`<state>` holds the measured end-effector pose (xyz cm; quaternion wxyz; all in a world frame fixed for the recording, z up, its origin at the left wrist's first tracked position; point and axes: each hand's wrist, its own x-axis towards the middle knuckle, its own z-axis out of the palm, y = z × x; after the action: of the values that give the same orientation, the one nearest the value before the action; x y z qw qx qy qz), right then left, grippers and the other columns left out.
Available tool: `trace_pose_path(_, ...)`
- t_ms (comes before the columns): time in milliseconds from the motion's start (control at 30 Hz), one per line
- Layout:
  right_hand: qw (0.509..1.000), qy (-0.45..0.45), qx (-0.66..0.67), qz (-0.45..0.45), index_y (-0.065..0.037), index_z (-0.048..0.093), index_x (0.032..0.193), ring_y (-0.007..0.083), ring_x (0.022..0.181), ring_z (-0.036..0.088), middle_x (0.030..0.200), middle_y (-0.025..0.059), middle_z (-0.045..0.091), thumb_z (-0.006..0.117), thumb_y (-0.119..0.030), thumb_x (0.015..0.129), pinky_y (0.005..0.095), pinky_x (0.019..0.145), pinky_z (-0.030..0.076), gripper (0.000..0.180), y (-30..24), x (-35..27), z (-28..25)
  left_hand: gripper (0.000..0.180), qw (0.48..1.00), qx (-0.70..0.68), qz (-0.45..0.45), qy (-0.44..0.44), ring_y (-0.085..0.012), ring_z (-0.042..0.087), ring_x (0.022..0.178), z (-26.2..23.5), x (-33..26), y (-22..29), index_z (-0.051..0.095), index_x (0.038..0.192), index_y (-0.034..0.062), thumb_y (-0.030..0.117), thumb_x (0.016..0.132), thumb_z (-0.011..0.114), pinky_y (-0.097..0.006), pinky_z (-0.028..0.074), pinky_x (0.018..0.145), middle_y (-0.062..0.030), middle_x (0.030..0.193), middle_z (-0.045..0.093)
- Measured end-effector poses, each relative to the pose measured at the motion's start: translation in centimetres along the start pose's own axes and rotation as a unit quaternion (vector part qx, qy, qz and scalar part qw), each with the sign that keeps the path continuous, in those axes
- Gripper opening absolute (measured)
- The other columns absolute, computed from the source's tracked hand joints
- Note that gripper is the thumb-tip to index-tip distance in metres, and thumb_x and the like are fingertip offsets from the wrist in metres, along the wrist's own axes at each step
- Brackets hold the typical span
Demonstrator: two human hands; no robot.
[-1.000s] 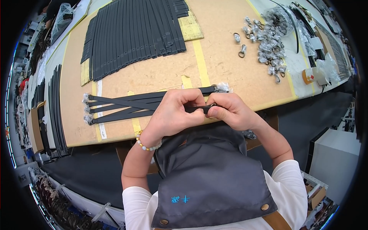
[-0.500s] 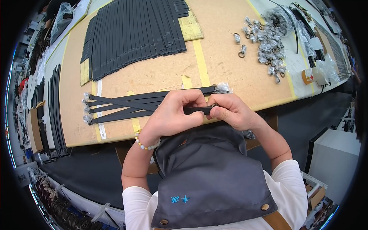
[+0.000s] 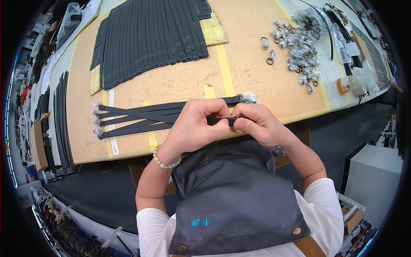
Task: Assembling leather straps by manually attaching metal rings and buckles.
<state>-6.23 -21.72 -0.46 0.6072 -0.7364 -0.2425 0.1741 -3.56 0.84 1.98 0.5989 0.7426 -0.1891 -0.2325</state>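
Left hand (image 3: 199, 124) beside right hand (image 3: 259, 124), both curled inward, each grip tight on a black strap (image 3: 231, 121)

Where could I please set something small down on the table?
The tan board is bare between the yellow tape strip and the wrapped rings, and in a narrower band between the strap row and the crossed straps. It is crowded among the rings and around the left hand and right hand, which hold a black strap.

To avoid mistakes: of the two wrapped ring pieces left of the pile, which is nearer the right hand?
The lower piece, ring end downward, nearer the right hand; the upper piece lies farther.
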Motion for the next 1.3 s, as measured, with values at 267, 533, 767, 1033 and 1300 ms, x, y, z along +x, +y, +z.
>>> trace_pose_path(267,0.999,0.019,0.038,0.002,0.0,0.063,0.095,0.0154,0.074,0.055,0.079,0.0069,0.062,0.06,-0.025,0.105,0.0305,0.069,0.045,0.027,0.5,-0.1,0.2,0.011,0.999,-0.005,-0.025,-0.038,-0.0016,0.045,0.071,0.0,-0.2,0.4,0.06,0.084,0.0,0.005,0.076,0.064,-0.02,0.036,0.059,0.0047,0.076,0.053)
trace_pose_path(533,0.997,-0.004,0.069,0.023,0.0,0.063,0.095,0.0116,0.077,0.056,0.081,0.0049,0.064,0.058,-0.025,0.106,0.0285,0.072,0.046,0.028,0.0,0.0,-0.2,0.014,0.999,-0.014,0.017,-0.048,-0.0033,0.046,0.073,-0.5,0.0,-0.2,0.06,0.085,-0.0016,0.007,0.074,0.064,-0.023,0.037,0.059,0.0028,0.076,0.052)
trace_pose_path(767,1.0,-0.013,0.005,-0.003,0.0,0.062,0.094,0.0107,0.076,0.054,0.079,0.0042,0.062,0.059,-0.026,0.106,0.0284,0.07,0.046,0.029,0.3,0.0,-0.3,0.01,1.0,0.015,0.019,-0.019,-0.0041,0.045,0.065,-0.3,0.2,0.3,0.064,0.079,-0.0019,0.007,0.075,0.063,-0.024,0.037,0.056,0.002,0.066,0.055)
trace_pose_path(1033,0.983,-0.016,0.169,0.071,-0.004,0.061,0.099,0.006,0.076,0.049,0.086,-0.0017,0.062,0.052,-0.029,0.109,0.0242,0.068,0.043,0.028,1.0,-0.7,0.3,0.013,1.0,-0.017,-0.02,0.002,-0.004,0.052,0.064,-0.2,0.0,-0.5,0.067,0.08,-0.0043,0.007,0.081,0.06,-0.023,0.041,0.057,0.0007,0.065,0.06)
trace_pose_path(1300,0.965,-0.016,0.243,0.096,-0.006,0.059,0.101,0.0038,0.075,0.045,0.085,-0.0047,0.059,0.051,-0.029,0.109,0.0224,0.067,0.04,0.026,1.0,-0.3,0.4,0.021,1.0,0.0,0.003,-0.016,-0.0075,0.054,0.065,-0.8,0.1,-0.2,0.067,0.083,-0.0051,0.015,0.08,0.067,-0.028,0.044,0.058,-0.0054,0.065,0.06)
